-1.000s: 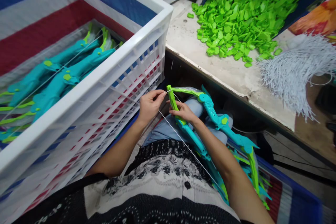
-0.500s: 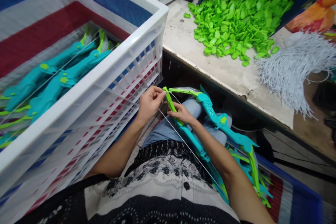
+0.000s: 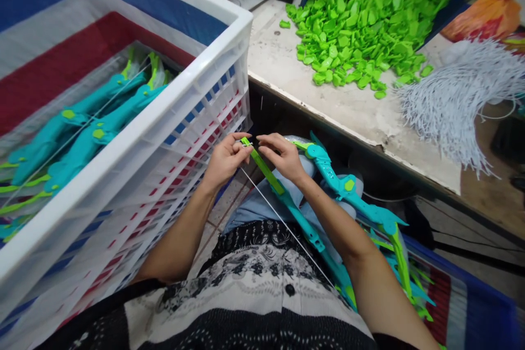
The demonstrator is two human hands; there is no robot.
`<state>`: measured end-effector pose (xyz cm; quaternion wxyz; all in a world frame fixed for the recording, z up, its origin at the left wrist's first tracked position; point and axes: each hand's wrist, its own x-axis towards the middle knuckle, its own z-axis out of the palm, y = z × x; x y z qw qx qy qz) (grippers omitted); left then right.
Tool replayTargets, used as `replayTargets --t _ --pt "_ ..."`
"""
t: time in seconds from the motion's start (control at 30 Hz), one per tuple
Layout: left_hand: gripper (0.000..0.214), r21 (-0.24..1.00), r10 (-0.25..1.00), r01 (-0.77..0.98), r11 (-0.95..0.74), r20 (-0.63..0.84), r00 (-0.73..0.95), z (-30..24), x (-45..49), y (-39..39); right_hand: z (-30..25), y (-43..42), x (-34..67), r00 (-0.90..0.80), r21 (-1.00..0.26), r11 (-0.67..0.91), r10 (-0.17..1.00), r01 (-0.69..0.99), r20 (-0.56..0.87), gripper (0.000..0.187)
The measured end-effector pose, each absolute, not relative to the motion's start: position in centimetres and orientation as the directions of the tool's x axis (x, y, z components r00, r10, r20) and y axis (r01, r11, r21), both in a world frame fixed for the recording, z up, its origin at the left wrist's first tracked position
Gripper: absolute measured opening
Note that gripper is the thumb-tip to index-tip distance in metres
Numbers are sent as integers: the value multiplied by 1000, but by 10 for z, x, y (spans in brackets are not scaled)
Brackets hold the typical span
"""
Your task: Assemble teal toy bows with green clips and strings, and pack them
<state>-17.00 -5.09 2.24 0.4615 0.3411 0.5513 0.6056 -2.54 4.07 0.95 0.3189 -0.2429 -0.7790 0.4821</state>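
Note:
A teal and bright-green toy bow (image 3: pixel 299 216) lies slantwise over my lap, its green end pointing up and left. My left hand (image 3: pixel 225 159) is closed on that green tip, thumb and forefinger pinching it where a white string (image 3: pixel 268 197) meets it. The string runs from there down past my shirt. My right hand (image 3: pixel 282 157) hovers just right of the tip, thumb and fingers slightly apart, with nothing visible between them. Beyond that hand, a second teal and green toy bow (image 3: pixel 328 169) rests across my knees.
A white plastic crate (image 3: pixel 217 49) on the left holds several finished-looking bows (image 3: pixel 110 115). On the worktable (image 3: pixel 270 54) lie a heap of green plastic pieces (image 3: pixel 361 27) and a bundle of white strings (image 3: pixel 455 98). A blue-rimmed container (image 3: pixel 484 295) with more bows stands lower right.
My right hand has let go of the bow's green limb and moved up beside its tip. My left hand and the tip have shifted slightly left.

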Motion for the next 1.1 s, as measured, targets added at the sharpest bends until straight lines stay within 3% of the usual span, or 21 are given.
replayTargets --t 0.13,0.37,0.5,0.63,0.77,0.83,1.0,1.1 --pt "38 968 940 -251 24 -107 -324 20 -172 -50 18 47 -42 -722 -910 413 623 -24 302 26" --pt "39 947 935 -317 56 -160 -315 19 -172 -47 13 45 -51 -693 -929 369 661 -36 289 22" --pt "27 987 896 -102 123 -154 -417 23 -173 -43 16 61 -52 -620 -881 470 705 43 346 20" --pt "15 970 843 243 15 118 -525 24 -167 -39 22 127 -41 -365 -875 472 837 105 408 22" --pt "14 939 883 306 -156 271 -384 29 -155 -32 45 160 -22 -101 -865 496 867 75 488 30" --pt "16 954 925 268 -137 220 -309 36 -153 -24 56 133 -19 -110 -826 558 829 83 549 29" --pt "26 970 937 -227 86 -156 -314 63 -163 -4 47 25 -38 -416 -652 754 621 84 664 14" --pt "20 992 908 -90 87 -116 -403 83 -169 -8 31 7 -48 -397 -669 741 635 68 663 10"
